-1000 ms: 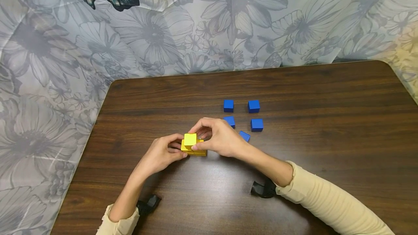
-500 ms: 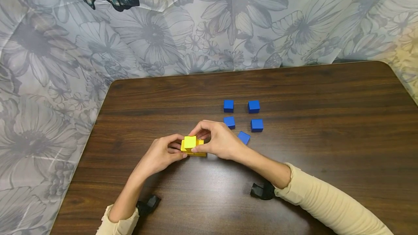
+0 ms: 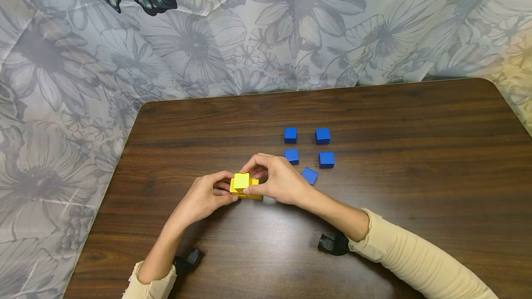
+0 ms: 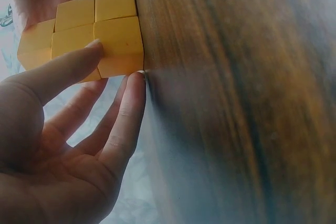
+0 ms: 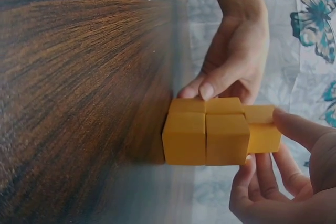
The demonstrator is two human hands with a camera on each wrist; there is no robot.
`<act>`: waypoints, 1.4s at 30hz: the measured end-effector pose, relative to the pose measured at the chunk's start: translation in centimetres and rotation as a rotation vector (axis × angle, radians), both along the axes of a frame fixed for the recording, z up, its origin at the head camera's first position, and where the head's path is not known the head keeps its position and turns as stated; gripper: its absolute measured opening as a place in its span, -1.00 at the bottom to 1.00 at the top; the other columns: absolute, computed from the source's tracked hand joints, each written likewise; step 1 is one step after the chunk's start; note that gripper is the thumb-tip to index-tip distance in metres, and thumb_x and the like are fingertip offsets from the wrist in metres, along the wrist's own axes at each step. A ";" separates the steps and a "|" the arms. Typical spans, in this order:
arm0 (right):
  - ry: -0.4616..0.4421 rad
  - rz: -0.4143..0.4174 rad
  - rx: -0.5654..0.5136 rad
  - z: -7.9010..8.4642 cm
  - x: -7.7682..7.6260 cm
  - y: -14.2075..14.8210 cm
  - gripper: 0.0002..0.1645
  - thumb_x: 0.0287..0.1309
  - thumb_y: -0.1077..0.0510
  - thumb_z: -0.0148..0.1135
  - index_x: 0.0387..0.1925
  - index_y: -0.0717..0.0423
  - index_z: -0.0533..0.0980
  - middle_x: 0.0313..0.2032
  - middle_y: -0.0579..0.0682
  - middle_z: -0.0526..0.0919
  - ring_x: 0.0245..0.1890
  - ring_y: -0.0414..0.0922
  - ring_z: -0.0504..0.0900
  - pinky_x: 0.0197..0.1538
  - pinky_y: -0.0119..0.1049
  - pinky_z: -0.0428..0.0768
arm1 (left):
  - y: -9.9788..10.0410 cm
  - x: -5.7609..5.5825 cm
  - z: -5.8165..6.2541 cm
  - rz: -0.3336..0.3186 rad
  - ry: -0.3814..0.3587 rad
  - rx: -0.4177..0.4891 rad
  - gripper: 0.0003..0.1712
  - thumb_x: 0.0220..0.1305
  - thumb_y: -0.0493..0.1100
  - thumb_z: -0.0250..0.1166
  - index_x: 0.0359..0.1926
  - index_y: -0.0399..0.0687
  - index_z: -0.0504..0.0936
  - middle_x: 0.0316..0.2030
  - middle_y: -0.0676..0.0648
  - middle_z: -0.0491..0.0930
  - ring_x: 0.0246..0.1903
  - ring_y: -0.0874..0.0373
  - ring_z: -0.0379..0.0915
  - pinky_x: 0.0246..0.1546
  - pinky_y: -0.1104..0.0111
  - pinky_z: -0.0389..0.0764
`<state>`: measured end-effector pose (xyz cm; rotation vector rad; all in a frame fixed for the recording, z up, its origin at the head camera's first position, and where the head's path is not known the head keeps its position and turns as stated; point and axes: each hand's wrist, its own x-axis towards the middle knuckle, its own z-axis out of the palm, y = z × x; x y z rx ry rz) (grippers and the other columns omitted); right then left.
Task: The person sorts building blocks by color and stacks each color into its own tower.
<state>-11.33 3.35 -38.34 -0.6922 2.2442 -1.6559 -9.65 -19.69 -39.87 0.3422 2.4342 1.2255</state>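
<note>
Yellow cubes stand in a small stack (image 3: pixel 256 196) near the middle of the table, two side by side in each of two layers. A single yellow cube (image 5: pixel 265 137) sits on top, over the left column in the head view. My right hand (image 3: pixel 282 179) pinches this top cube between thumb and fingers. My left hand (image 3: pixel 205 195) holds the left side of the lower cubes (image 4: pixel 73 43), thumb on the near face and fingers around the far side. In the left wrist view its fingertips reach down to the tabletop.
Several loose blue cubes lie behind and right of the stack, among them one (image 3: pixel 322 136) at the back and one (image 3: pixel 309 176) close behind my right hand. The brown wooden table (image 3: pixel 415 151) ends at a floral cloth (image 3: pixel 291 26).
My right hand has come down slightly with the top yellow cube, which now sits lower on the stack. My left hand has stayed in place.
</note>
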 end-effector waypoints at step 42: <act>0.012 -0.007 -0.073 0.2 -0.5 1.3 -0.65 0.05 0.18 0.53 -0.12 0.12 0.63 -0.13 -0.04 0.65 -0.10 -0.07 0.65 -0.04 -0.27 0.66 | 0.2 -0.2 2.5 -0.098 0.175 -0.021 -0.33 0.03 -0.24 0.57 0.19 -0.01 0.53 0.07 0.06 0.59 0.05 0.17 0.55 0.04 0.27 0.61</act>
